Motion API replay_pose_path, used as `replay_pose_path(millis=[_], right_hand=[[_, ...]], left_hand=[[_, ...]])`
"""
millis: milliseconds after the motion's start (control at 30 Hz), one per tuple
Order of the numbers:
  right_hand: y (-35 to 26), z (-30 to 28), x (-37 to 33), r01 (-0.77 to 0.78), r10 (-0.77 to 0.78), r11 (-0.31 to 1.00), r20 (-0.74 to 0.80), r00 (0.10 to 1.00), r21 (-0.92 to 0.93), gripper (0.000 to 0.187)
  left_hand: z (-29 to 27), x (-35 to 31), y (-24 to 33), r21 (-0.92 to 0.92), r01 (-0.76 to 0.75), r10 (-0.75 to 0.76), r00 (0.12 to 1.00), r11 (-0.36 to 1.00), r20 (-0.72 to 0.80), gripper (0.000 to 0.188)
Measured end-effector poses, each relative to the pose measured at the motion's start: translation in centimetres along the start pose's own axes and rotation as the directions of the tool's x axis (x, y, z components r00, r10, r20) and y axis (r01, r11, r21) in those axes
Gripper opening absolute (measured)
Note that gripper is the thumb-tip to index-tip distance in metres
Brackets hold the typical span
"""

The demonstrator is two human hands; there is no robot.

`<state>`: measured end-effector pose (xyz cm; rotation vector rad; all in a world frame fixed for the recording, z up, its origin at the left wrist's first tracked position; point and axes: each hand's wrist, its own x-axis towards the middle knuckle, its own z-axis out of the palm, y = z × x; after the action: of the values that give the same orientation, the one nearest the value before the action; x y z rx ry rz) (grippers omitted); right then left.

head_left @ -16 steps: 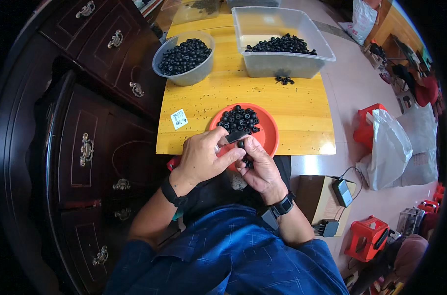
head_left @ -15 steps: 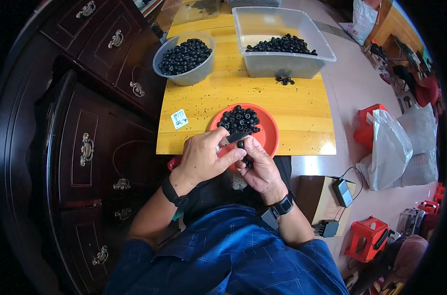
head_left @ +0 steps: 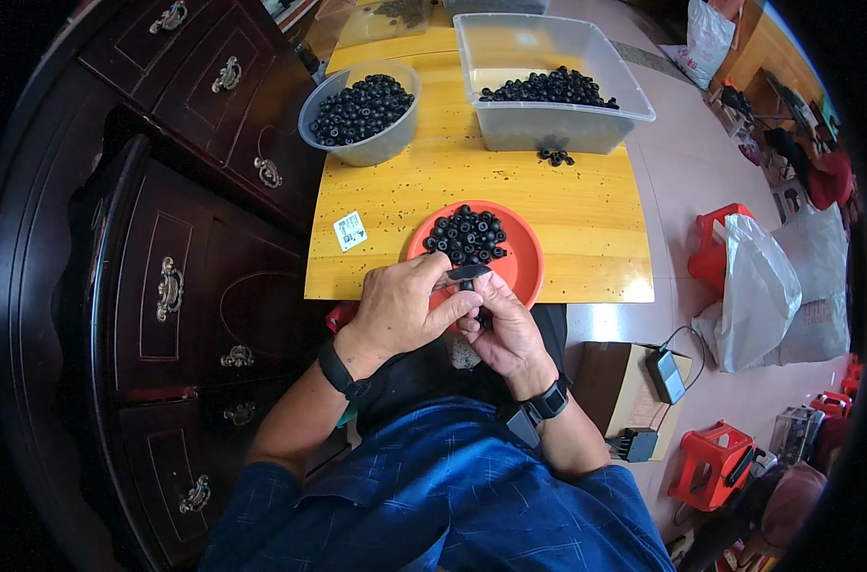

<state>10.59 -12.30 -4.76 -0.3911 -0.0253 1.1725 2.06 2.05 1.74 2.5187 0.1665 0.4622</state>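
Observation:
My left hand (head_left: 395,303) is closed on a small flat blade (head_left: 469,273), dark with a lighter edge. The blade lies across the top of a small black round part (head_left: 468,285), which my right hand (head_left: 511,336) pinches between thumb and fingers. More black parts (head_left: 484,317) show in the curl of the right hand, partly hidden by the fingers. Both hands are over the near rim of a red plate (head_left: 522,253). On that plate lies a heap of black round parts (head_left: 465,232), several showing a hole in the middle.
At the back of the yellow table (head_left: 567,224) are a round tub (head_left: 386,150) and a rectangular clear bin (head_left: 548,129), both holding black parts. A few loose parts (head_left: 555,157) and a white label (head_left: 349,231) lie on the table. Dark drawers (head_left: 166,286) stand left; a cardboard box (head_left: 600,391) right.
The blade has tilted and shifted slightly right, over the top of the black part. Both hands remain nearly in place.

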Motion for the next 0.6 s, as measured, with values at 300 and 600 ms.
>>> replay_pose_path(millis=[300, 600], right_hand=[[0.1, 0.1, 0.1, -0.003, 0.003, 1.000, -0.026, 1.000, 0.017, 0.019], [0.2, -0.7, 0.1, 0.006, -0.005, 1.000, 0.036, 0.999, -0.017, 0.010]], left_hand=[[-0.2, -0.1, 0.0, -0.012, 0.010, -0.009, 1.000, 1.000, 0.012, 0.044], [0.4, -0.6, -0.6, 0.012, 0.029, -0.030, 0.992, 1.000, 0.122, 0.043]])
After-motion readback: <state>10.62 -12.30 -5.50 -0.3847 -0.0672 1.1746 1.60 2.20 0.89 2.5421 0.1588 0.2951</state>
